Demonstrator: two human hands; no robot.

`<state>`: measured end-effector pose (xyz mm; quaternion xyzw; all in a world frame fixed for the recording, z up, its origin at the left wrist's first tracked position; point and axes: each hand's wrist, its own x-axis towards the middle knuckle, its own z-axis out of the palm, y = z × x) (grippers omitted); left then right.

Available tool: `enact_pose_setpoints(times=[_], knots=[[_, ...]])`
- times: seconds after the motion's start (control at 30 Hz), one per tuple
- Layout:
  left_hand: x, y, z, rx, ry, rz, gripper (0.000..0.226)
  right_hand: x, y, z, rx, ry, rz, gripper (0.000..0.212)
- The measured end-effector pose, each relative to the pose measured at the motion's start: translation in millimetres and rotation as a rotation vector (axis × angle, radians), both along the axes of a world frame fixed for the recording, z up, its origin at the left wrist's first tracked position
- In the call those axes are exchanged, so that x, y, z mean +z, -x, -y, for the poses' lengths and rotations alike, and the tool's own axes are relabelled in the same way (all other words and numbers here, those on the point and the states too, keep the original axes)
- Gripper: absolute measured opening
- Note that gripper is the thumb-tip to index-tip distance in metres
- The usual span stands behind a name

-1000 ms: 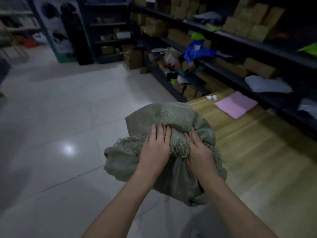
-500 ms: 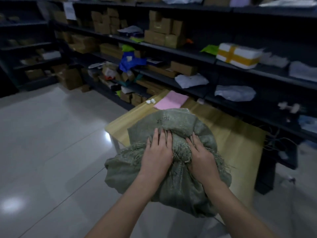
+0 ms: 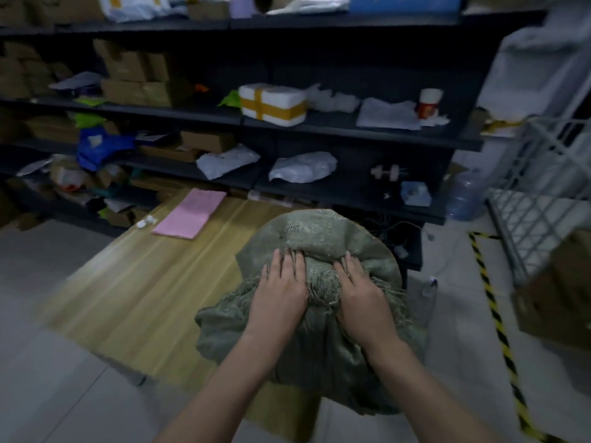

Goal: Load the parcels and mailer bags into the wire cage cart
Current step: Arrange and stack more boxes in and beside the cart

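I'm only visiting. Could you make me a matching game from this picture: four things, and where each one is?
Things: 1 green sack; 2 pink sheet; 3 white box with yellow tape; 4 wire cage cart.
Places: A on a dark shelf; B at the right edge of view; C gripped by left hand and right hand; D flat on the wooden table.
Pairs: 1-C, 2-D, 3-A, 4-B.

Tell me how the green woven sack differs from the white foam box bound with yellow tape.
The green woven sack is soft, crumpled and frayed; the white foam box is rigid and square-edged. The sack is dull green all over; the box is white, crossed by yellow tape. The left hand and right hand hold the sack; the box sits untouched on the dark shelf. Neither shows its contents.
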<state>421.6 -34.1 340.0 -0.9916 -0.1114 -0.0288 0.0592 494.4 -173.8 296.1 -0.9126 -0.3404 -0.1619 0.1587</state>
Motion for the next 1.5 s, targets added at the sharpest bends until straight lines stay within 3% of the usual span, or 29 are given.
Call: enact_pose_setpoints(times=[0.07, 0.17, 0.3, 0.63, 0.83, 0.9, 1.23, 1.5], knots=[[-1, -31, 25, -0.045, 0.007, -0.008, 0.059, 2, -23, 30, -0.048, 0.028, 0.024, 0.049], [0, -76, 62, -0.114, 0.015, -0.027, 0.059, 4, -54, 69, -0.161, 0.038, -0.002, 0.044], [1, -126, 110, -0.243, 0.026, -0.018, 0.064, 7, -88, 119, -0.303, 0.061, -0.045, 0.066], [-18, -257, 201, -0.538, 0.09, -0.043, 0.059, -6, -179, 219, -0.579, 0.118, -0.113, 0.076], [-51, -356, 257, -0.714, 0.263, 0.003, 0.052, -23, -246, 274, -0.721, 0.177, -0.163, 0.09], [-58, -385, 275, -0.744, 0.231, -0.066, 0.052, -28, -266, 293, -0.754, 0.208, -0.171, 0.096], [-52, -486, 394, -1.063, 0.137, -0.071, 0.055, -33, -323, 400, -0.979, 0.164, -0.242, 0.109], [-38, -521, 518, -1.297, 0.015, -0.06, 0.058, -28, -328, 500, -1.209, 0.002, -0.228, 0.09]])
